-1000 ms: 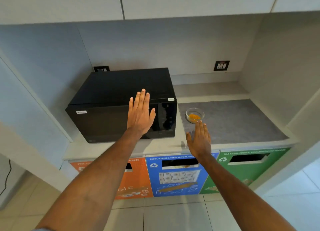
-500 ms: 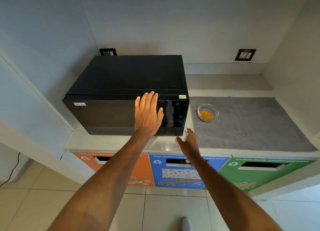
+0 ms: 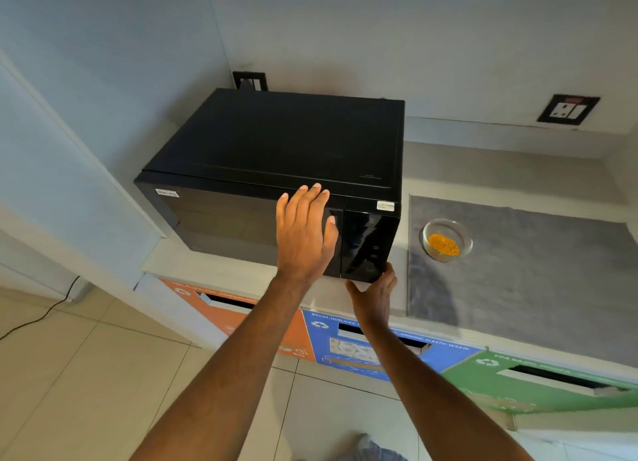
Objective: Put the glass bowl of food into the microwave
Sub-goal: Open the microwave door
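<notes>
Head view: the glass bowl of food [image 3: 447, 239] sits right of centre on a grey mat [image 3: 538, 274], beside the closed black microwave [image 3: 276, 184]. Left hand [image 3: 303, 232] lies flat, fingers spread, against its door; right hand [image 3: 374, 295] touches its lower right corner, empty.

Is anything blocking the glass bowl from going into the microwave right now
Yes: the microwave door is shut. The glass bowl sits right of it on the grey mat, with nothing else between.

Both forearms are bare to the frame edge, no sleeves, rings or watch visible.
</notes>
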